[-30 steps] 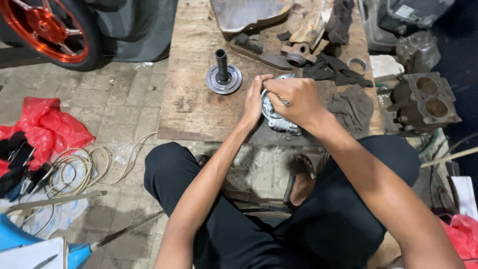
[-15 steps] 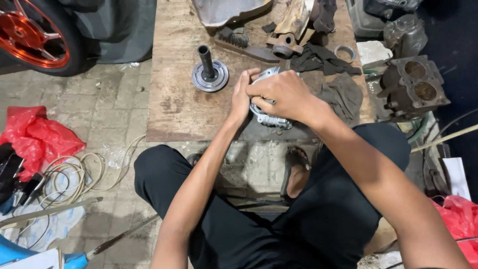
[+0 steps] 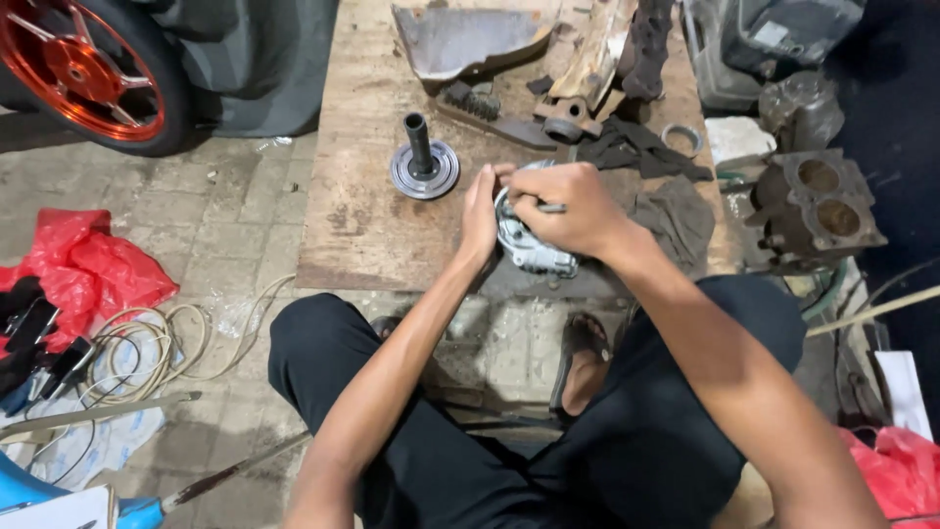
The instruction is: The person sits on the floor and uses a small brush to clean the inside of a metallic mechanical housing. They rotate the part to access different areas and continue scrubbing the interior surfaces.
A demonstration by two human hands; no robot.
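Head view: two hands grip one finned metal casting; one flanged shaft nearby.

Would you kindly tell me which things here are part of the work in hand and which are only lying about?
In hand:
- round silver metal part, steadied by the left hand
- thin metal tool in the right hand's grip

Lying about:
- flanged shaft
- dark rags
- metal ring
- two-bore cylinder block
- orange wheel
- red plastic bag
- wooden board

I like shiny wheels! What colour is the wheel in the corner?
The wheel is bright orange-red with a black tyre, seen top left in the head view.
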